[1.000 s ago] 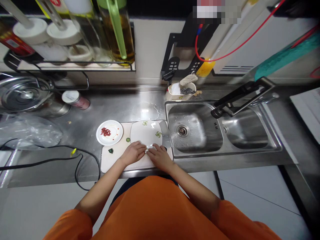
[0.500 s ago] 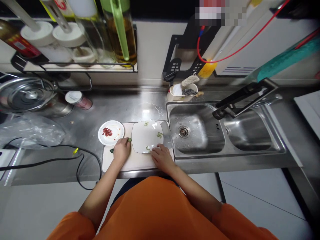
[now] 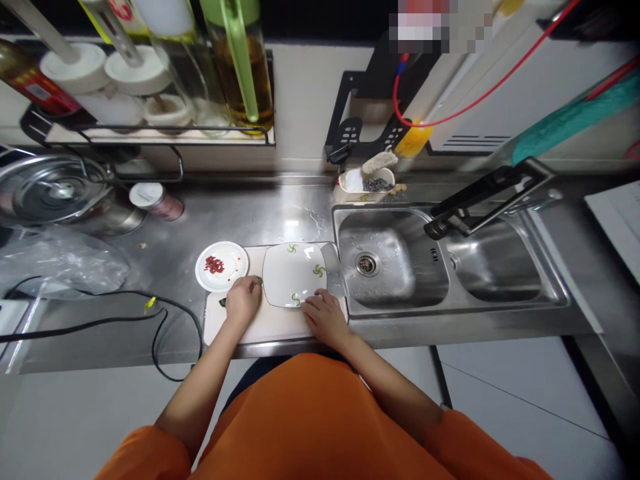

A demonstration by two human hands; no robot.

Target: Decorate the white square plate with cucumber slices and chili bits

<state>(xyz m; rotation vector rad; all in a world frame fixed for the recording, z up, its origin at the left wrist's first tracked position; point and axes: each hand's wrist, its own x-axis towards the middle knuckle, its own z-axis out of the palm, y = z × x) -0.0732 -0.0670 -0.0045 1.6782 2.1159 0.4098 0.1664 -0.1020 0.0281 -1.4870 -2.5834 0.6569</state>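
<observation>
My left hand [image 3: 243,299] is closed over a green vegetable [image 3: 223,303] on the white cutting board [image 3: 275,327]. Only its ends show past my fingers, so its exact kind is unclear. My right hand [image 3: 325,315] rests with fingers stretched at the near right corner of a square white plate [image 3: 290,275] with green swirls. The plate lies on the board, and its right side adjoins a broad metal blade [image 3: 335,270]. A round white plate [image 3: 237,259] at the board's far left corner carries small red chopped pieces [image 3: 214,265].
To the right is a double sink [image 3: 400,260] with a black faucet [image 3: 450,217]. A scrubber holder [image 3: 350,193] stands behind it. On the left are a can [image 3: 163,203], a lidded pot [image 3: 60,193], a plastic bag [image 3: 65,263] and a black cable [image 3: 185,307]. Bottles stand on a rack [image 3: 175,137] above.
Almost nothing differs. My left hand and the plates keep their places, and the fingers of my right hand have shifted very slightly at the plate's edge.
</observation>
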